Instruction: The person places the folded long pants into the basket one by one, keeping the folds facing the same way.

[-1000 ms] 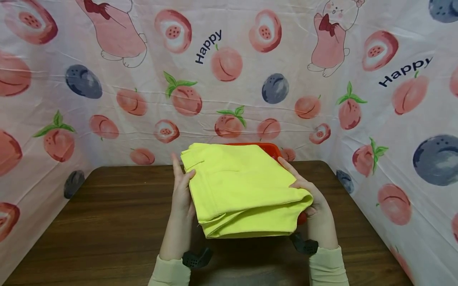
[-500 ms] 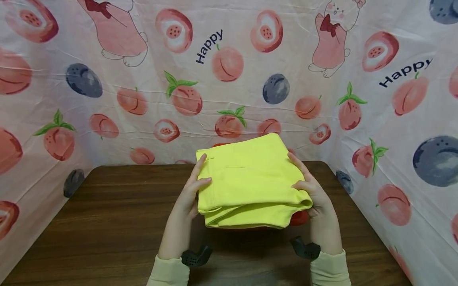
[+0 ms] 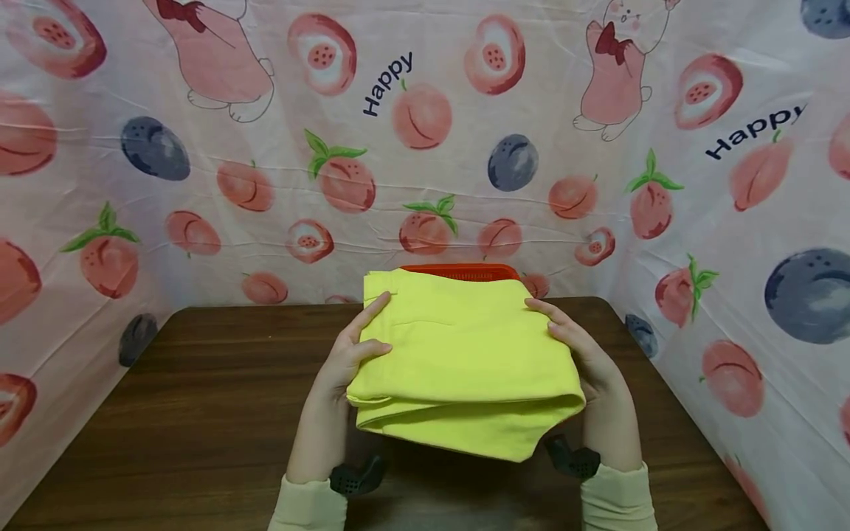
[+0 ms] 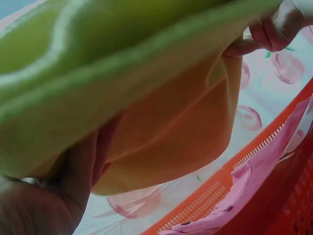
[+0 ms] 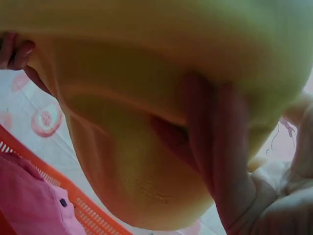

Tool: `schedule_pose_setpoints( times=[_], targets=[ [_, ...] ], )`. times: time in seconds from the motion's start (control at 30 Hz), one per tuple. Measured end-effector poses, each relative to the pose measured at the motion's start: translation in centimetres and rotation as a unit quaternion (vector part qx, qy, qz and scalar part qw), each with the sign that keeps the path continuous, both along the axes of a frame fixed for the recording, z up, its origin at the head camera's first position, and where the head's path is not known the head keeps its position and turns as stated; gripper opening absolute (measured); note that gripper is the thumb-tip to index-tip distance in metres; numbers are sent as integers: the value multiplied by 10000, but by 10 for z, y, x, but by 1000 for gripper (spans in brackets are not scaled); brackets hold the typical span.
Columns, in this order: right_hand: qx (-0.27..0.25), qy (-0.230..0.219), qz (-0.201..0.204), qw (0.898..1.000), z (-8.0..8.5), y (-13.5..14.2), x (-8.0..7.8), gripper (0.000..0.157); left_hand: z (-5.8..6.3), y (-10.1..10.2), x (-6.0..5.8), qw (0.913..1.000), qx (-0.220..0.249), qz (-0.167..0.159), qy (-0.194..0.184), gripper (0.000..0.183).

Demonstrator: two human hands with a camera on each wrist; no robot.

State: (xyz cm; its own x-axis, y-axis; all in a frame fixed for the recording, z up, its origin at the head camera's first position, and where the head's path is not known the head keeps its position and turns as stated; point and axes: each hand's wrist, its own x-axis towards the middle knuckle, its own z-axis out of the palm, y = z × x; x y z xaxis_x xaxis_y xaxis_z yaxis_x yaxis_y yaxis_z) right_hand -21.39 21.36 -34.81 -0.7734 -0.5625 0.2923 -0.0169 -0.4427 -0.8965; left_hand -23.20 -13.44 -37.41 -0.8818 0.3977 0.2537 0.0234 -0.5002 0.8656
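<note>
A folded bright yellow garment (image 3: 465, 346) hangs above the table, held at both sides. A stitched band runs down its left edge, and its lower folds sag towards me. My left hand (image 3: 345, 361) grips the left side, thumb and a finger lying over the top, the others hidden beneath. At the right side my right hand (image 3: 593, 361) holds the cloth. In the right wrist view its fingers (image 5: 227, 142) support the underside. Behind and below stands a red-orange basket (image 3: 465, 271), mostly hidden by the garment in the head view.
Pink cloth (image 4: 244, 183) with dark spots lies in the basket, whose slotted rim (image 4: 195, 208) shows in the left wrist view. A dark wooden table (image 3: 192, 391) spreads out below. Fruit-printed fabric (image 3: 265, 147) hangs behind and at both sides.
The garment first tipped up at its far right corner, then came down flatter, its front fold hanging lower. My left hand has shifted right along with its edge. More of the basket's back rim shows now.
</note>
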Motion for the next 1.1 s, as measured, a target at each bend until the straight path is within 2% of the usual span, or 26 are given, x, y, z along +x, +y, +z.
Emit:
schedule_pose_setpoints(
  times=[0.17, 0.3, 0.43, 0.53, 0.6, 0.7, 0.87, 1.0, 1.03, 1.1],
  targets=[
    [236, -305, 318, 9988, -2, 2, -1, 49, -2, -1, -2, 9992, 94, -259, 303, 78],
    [268, -478, 389, 9977, -5, 1, -5, 57, -4, -2, -4, 9984, 256, -289, 409, 80],
    [288, -474, 21, 9985, -7, -3, -7, 65, 0, -1, -4, 9979, 494, -154, 392, 80],
    [198, -443, -282, 9984, -7, -5, -6, 67, 3, 2, 1, 9945, 989, -167, 290, 75],
    [99, -399, -455, 9981, -5, -7, -5, 68, 4, 4, 4, 9861, 1644, -230, 61, 68],
    [-13, -333, -757, 9966, -2, -11, -1, 69, 4, 8, 8, 9649, 2595, -219, -334, 57],
    [-125, -293, -1399, 9897, 4, -22, 7, 71, 3, 16, 9, 9419, 3301, 128, -612, 56],
    [-202, -279, -2183, 9753, 9, -36, 12, 74, 2, 24, 7, 9110, 4074, 118, -623, 45],
    [-233, -271, -2372, 9708, 9, -40, 13, 74, 1, 26, 6, 9087, 4140, 106, -523, 40],
    [-291, -241, -2729, 9613, 10, -47, 15, 75, 0, 30, 6, 9153, 4019, 129, -243, 43]
  ],
)
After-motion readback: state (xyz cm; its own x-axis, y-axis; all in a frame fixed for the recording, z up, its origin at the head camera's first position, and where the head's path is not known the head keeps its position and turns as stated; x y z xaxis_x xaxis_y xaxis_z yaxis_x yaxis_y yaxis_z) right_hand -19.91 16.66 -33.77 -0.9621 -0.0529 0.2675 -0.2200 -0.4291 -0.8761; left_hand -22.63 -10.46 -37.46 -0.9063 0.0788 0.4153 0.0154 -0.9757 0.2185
